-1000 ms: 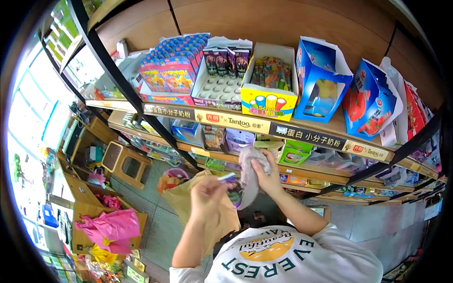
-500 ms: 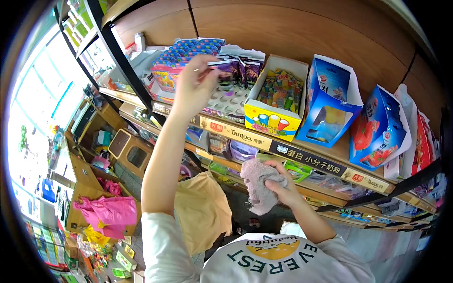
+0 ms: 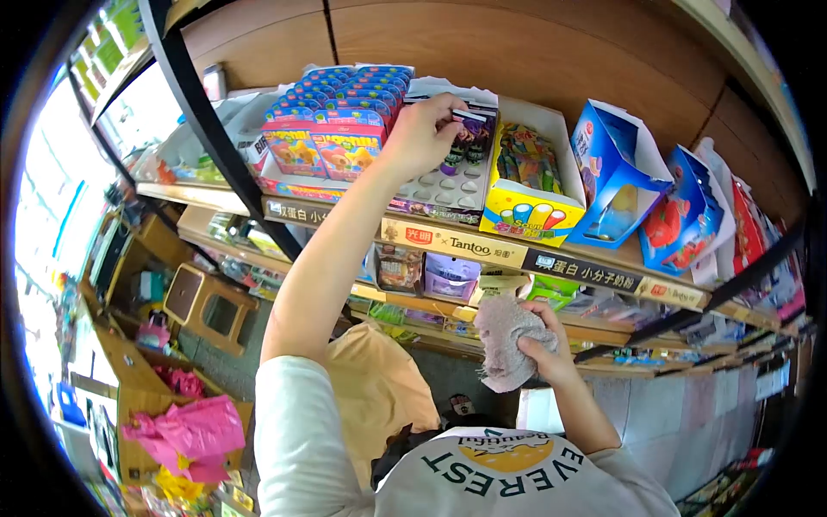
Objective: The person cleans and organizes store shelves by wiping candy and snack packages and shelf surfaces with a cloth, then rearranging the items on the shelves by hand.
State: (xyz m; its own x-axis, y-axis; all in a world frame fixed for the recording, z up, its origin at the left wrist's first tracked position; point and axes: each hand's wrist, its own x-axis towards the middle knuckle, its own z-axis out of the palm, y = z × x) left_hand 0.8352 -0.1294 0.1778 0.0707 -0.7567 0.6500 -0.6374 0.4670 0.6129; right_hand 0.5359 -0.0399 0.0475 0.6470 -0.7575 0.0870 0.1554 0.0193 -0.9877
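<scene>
My left hand (image 3: 422,138) is over a display box (image 3: 448,185) with a white tray of round holes. Its thumb and fingers pinch a small dark purple packet (image 3: 469,129), partly covered by the fingers. Other purple packets stand close by at the back of that box. Lower down, in front of the shelf, my right hand (image 3: 547,340) grips a greyish-pink cloth (image 3: 506,340), which hangs bunched from its fingers.
Left of the tray stand rows of blue and pink candy boxes (image 3: 349,142). A yellow box of candy sticks (image 3: 534,211) and blue cartons (image 3: 616,185) line the right. A black shelf post (image 3: 220,129) rises at left. Below are a wooden stool (image 3: 207,302) and pink bag (image 3: 194,431).
My left hand has gone from beside the candy boxes to over the holed tray, rightward. The right hand keeps the cloth, shifted slightly right. The whole view has shifted a little.
</scene>
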